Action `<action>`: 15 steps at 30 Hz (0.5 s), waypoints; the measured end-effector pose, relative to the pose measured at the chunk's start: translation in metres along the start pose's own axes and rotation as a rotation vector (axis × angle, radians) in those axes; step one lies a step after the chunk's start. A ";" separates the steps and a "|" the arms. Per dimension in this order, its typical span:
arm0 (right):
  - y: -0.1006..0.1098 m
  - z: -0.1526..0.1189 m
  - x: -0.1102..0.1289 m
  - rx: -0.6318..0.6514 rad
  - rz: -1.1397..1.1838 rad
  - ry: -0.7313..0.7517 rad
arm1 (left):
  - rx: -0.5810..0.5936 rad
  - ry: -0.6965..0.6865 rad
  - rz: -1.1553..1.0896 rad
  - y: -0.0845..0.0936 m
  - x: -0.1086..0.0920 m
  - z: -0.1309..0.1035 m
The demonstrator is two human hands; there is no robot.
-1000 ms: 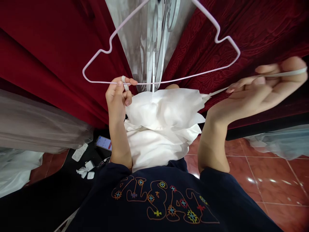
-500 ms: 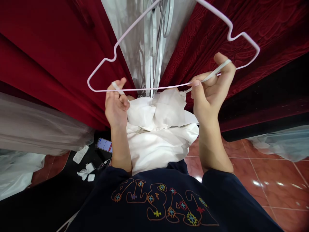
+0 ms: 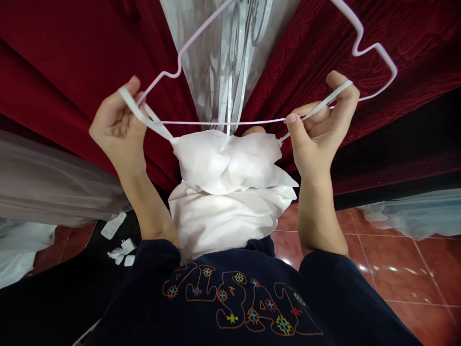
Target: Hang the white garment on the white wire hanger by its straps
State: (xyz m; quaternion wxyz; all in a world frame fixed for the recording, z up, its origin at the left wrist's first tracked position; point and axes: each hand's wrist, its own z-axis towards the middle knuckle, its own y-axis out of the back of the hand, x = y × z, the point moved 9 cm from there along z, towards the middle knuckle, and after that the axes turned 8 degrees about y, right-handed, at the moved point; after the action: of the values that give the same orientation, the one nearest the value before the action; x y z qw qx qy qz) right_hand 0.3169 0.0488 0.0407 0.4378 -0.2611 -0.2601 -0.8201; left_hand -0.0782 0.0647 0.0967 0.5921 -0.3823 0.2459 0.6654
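Observation:
A white garment with thin straps is bunched in front of my dark shirt. My left hand has its fingers curled, with the garment's left strap stretched in a loop over the index finger. That hand also covers the left end of a pale pink hanger. Between thumb and fingers, my right hand grips the hanger's lower bar near its right side. The right strap is pulled taut over a raised finger of that hand. The hanger's top lies outside the picture.
Red drapes hang on both sides, with shiny whitish fabric between them. On a black surface at lower left lie a white charger and small white items. Red floor tiles show at right.
My left hand has moved left and up, drawing the left strap out to the hanger's left end. The right hand keeps its grip, and the hanger has shifted slightly right.

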 end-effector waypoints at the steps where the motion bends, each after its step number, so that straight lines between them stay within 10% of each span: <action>1: -0.001 0.000 0.000 0.000 0.004 0.007 | 0.063 0.041 0.015 -0.010 -0.004 0.005; 5: -0.004 -0.001 -0.003 -0.037 -0.047 0.050 | 0.211 0.196 0.091 -0.041 -0.012 0.022; 10: -0.001 -0.001 -0.003 -0.100 0.024 0.091 | 0.350 0.046 0.222 -0.064 -0.019 0.035; 15: -0.003 -0.003 0.000 -0.091 0.111 0.006 | 0.008 0.034 0.088 -0.030 -0.019 0.042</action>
State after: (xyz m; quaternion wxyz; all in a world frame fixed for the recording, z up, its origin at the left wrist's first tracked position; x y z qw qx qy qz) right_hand 0.3135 0.0481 0.0379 0.4713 -0.2925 -0.2065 -0.8060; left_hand -0.0577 0.0920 0.1402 0.5596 -0.3799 0.2753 0.6832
